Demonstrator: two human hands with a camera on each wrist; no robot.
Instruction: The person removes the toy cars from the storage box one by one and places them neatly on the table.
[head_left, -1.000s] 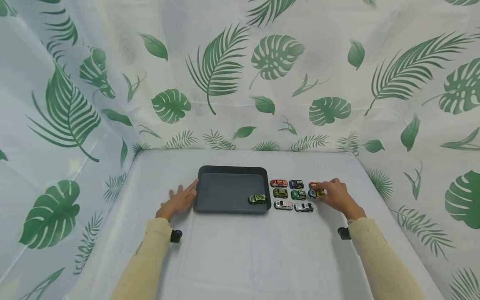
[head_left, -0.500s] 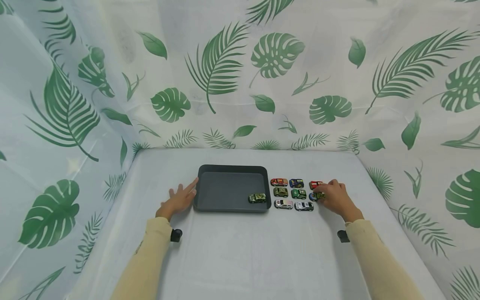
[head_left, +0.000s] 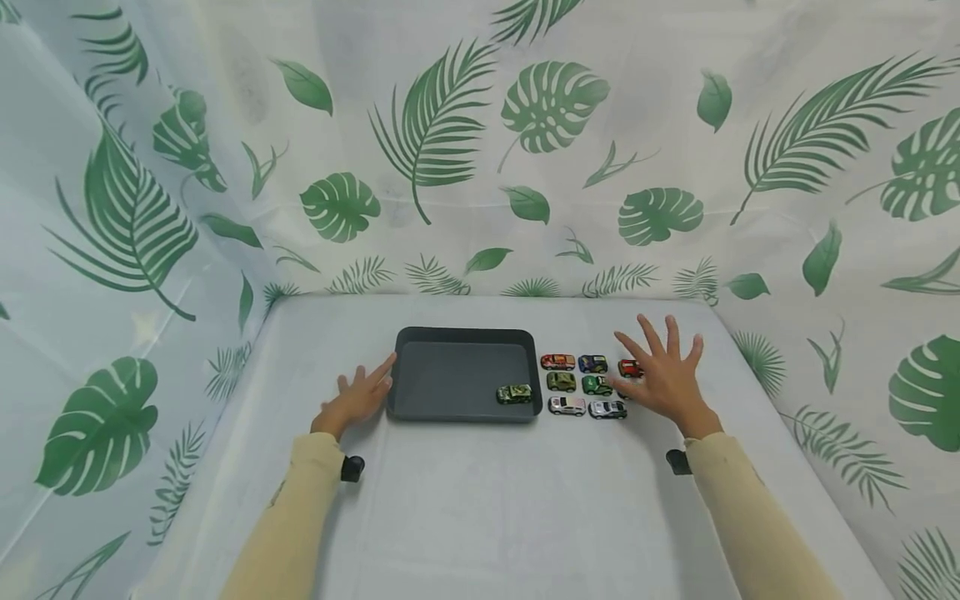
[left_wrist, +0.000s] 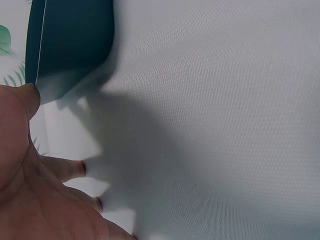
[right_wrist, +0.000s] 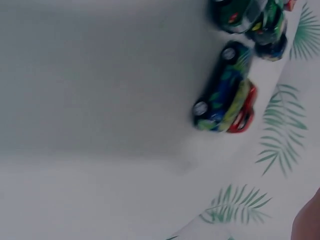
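Observation:
My left hand (head_left: pixel 352 404) touches the left wall of the dark grey tray (head_left: pixel 450 375), its fingers spread apart. Inside the tray, at the right, sits a camouflage-green toy car (head_left: pixel 513 394). Fingers splayed and holding nothing, my right hand (head_left: pixel 667 383) hovers at the right end of the toy cars. Below it is a blue-and-green toy car (right_wrist: pixel 222 92), mostly hidden by the hand in the head view. A red toy car (head_left: pixel 630 367) stands just behind that one. Only a bit of the right hand shows in the right wrist view.
Between tray and right hand stand several more toy cars: orange-red (head_left: pixel 558 362), dark blue (head_left: pixel 592 363), olive (head_left: pixel 561 382), green (head_left: pixel 597 384), whitish (head_left: pixel 566 406) and silver (head_left: pixel 607 409). Leaf-patterned cloth (head_left: pixel 465 167) walls the white table at the back and sides.
My right hand has let go of the blue-and-green car, risen and spread its fingers. The left hand stays at the tray.

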